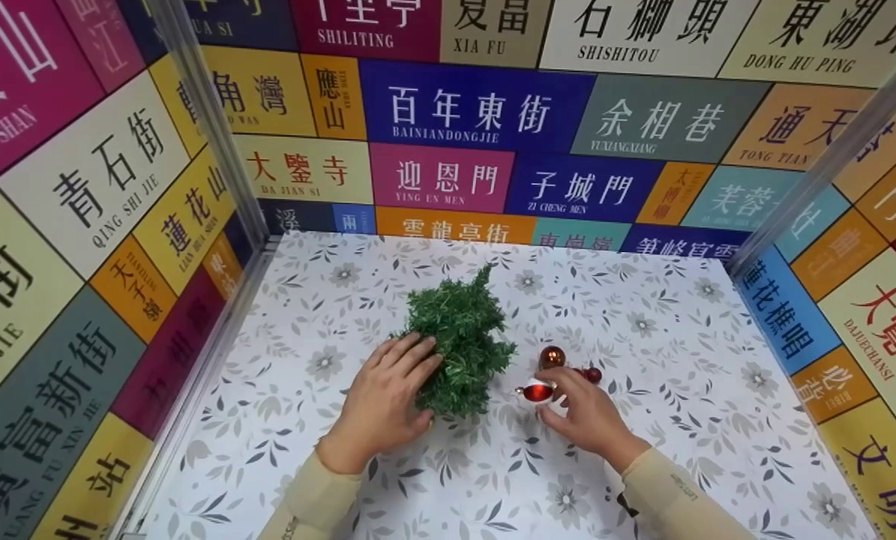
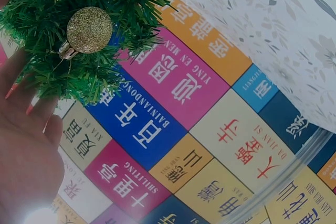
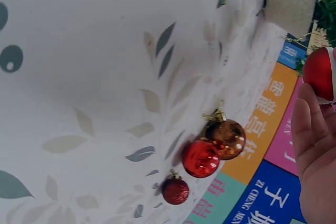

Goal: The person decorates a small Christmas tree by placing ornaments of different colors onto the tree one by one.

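Note:
A small green artificial Christmas tree (image 1: 459, 345) is on the table, its top leaning toward the back. My left hand (image 1: 388, 397) rests on its left side, fingers laid nearly straight along the branches; the left wrist view shows fingertips reaching in among the needles. A gold glitter bauble (image 2: 90, 30) hangs on that side of the tree. Just right of the tree, my right hand (image 1: 586, 412) pinches a red and white bauble (image 1: 537, 391) between thumb and fingers. Its metal cap points toward the tree.
Beyond my right hand lie a copper-brown bauble (image 3: 227, 139), a shiny red bauble (image 3: 201, 159) and a smaller dark red bauble (image 3: 175, 190), close together. The table (image 1: 328, 442) has a white leaf-patterned cover. Panels with street names (image 1: 477, 109) enclose it at the back and sides.

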